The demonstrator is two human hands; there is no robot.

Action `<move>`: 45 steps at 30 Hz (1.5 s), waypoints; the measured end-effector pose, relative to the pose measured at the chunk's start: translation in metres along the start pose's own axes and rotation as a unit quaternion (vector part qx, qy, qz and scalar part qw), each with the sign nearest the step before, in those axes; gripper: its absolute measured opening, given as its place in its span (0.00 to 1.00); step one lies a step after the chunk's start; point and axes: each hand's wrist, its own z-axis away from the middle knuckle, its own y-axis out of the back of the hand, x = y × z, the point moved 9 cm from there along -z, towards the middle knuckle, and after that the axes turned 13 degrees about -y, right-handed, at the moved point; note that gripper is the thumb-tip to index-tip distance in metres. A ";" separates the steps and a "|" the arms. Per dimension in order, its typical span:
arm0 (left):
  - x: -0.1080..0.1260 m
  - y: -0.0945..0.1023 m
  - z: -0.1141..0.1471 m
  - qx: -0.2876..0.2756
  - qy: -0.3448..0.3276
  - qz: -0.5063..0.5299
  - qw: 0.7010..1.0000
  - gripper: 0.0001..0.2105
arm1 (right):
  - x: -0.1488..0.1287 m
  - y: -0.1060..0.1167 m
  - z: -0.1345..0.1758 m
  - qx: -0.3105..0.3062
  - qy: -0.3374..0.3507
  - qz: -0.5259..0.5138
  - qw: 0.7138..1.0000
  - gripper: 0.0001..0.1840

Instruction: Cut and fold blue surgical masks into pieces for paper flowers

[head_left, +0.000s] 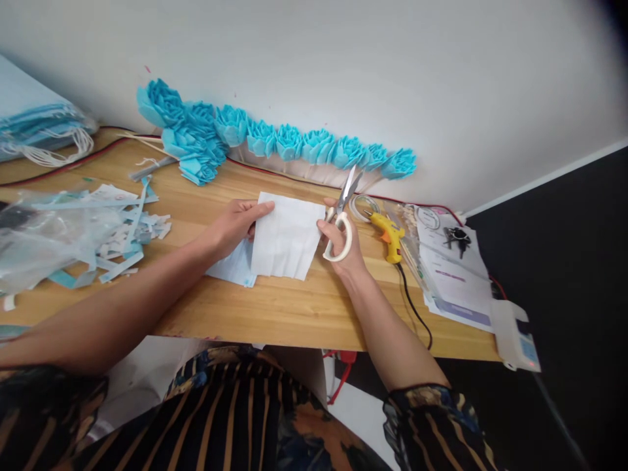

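A white pleated sheet point(284, 239), like the cloth of a face mask, is stretched between my two hands above the table. My left hand point(238, 226) pinches its upper left corner, thumb on top. At the sheet's right edge, the thumb and fingers of my right hand point(346, 248) grip it. White-handled scissors point(341, 242) also sit in my right hand, a loop around the thumb side, with the blades parted and pointing up and away. Beneath the sheet, partly hidden, a light blue pleated piece point(233, 265) lies on the wooden table point(294, 314).
Blue flowers point(289, 140) on sticks line the wall. Plastic bags and cut strips point(122, 229) cover the left side, with a pack of blue masks point(44, 131) behind. On the right lie a yellow glue gun point(390, 235) with its cord, a tape roll point(364, 206), papers point(451, 281) and keys point(457, 239).
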 end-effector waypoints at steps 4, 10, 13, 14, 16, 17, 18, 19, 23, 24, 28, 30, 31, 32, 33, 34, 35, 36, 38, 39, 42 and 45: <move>0.000 0.005 -0.002 0.024 -0.011 -0.007 1.000 0.23 | -0.003 0.003 0.001 0.014 0.019 -0.009 1.000 0.25; -0.001 -0.016 0.003 -0.033 0.010 0.082 0.996 0.22 | -0.001 0.004 -0.001 0.014 0.020 -0.005 1.000 0.25; -0.002 -0.019 0.005 -0.056 0.008 0.029 0.998 0.21 | -0.001 0.006 -0.002 0.025 0.019 -0.007 0.999 0.25; -0.003 -0.018 0.006 -0.056 0.010 0.011 0.998 0.20 | -0.001 0.007 -0.002 0.028 0.020 -0.008 0.999 0.24; -0.007 -0.014 0.005 -0.042 0.018 -0.003 0.999 0.18 | -0.002 0.007 -0.002 0.027 0.022 -0.011 0.999 0.24; -0.009 -0.011 0.005 -0.031 0.021 0.001 0.999 0.18 | -0.001 0.007 -0.002 0.023 0.022 -0.014 0.999 0.24; -0.010 -0.009 0.004 -0.019 0.022 0.007 1.000 0.18 | -0.001 0.006 -0.003 0.018 0.021 -0.017 0.999 0.24; -0.011 -0.006 0.003 -0.006 0.021 0.012 1.000 0.18 | -0.001 0.005 -0.003 0.013 0.020 -0.020 1.000 0.25; -0.005 0.003 0.000 0.043 -0.001 0.024 0.999 0.16 | 0.000 0.001 -0.004 -0.008 0.012 -0.037 0.999 0.26; -0.002 0.005 -0.001 0.056 -0.010 0.028 0.998 0.15 | 0.001 0.000 -0.004 -0.017 0.004 -0.045 0.999 0.26; 0.004 0.009 -0.002 0.090 -0.035 0.051 0.994 0.17 | 0.003 -0.008 0.000 -0.051 -0.028 -0.049 0.997 0.30; 0.004 0.010 -0.002 0.100 -0.042 0.054 0.993 0.17 | 0.003 -0.012 0.002 -0.063 -0.037 -0.033 0.997 0.32; 0.004 0.011 -0.002 0.106 -0.047 0.053 0.992 0.18 | 0.003 -0.014 0.003 -0.071 -0.039 -0.026 0.996 0.33; 0.005 0.013 -0.002 0.113 -0.054 0.050 0.991 0.18 | 0.003 -0.016 0.004 -0.079 -0.041 -0.019 0.996 0.34; 0.006 0.014 -0.003 0.120 -0.064 0.045 0.990 0.18 | 0.004 -0.018 0.005 -0.087 -0.041 -0.013 0.995 0.35; 0.007 0.016 -0.003 0.127 -0.076 0.037 0.988 0.19 | 0.004 -0.020 0.005 -0.094 -0.041 -0.008 0.995 0.36; 0.009 0.018 -0.003 0.134 -0.090 0.027 0.987 0.19 | 0.004 -0.021 0.006 -0.100 -0.040 -0.002 0.994 0.37; 0.011 0.020 -0.003 0.140 -0.104 0.013 0.985 0.19 | 0.004 -0.022 0.006 -0.104 -0.038 0.004 0.994 0.38; 0.016 0.022 -0.003 0.147 -0.129 -0.015 0.981 0.19 | 0.003 -0.023 0.007 -0.106 -0.034 0.018 0.994 0.38; 0.017 0.021 -0.003 0.147 -0.137 -0.028 0.979 0.19 | 0.003 -0.023 0.008 -0.104 -0.031 0.025 0.994 0.37; 0.020 0.018 -0.001 0.137 -0.141 -0.054 0.979 0.18 | 0.000 -0.023 0.010 -0.084 -0.026 0.054 0.995 0.35; 0.023 0.012 0.002 0.124 -0.131 -0.060 0.982 0.17 | -0.002 -0.022 0.011 -0.059 -0.018 0.096 0.993 0.33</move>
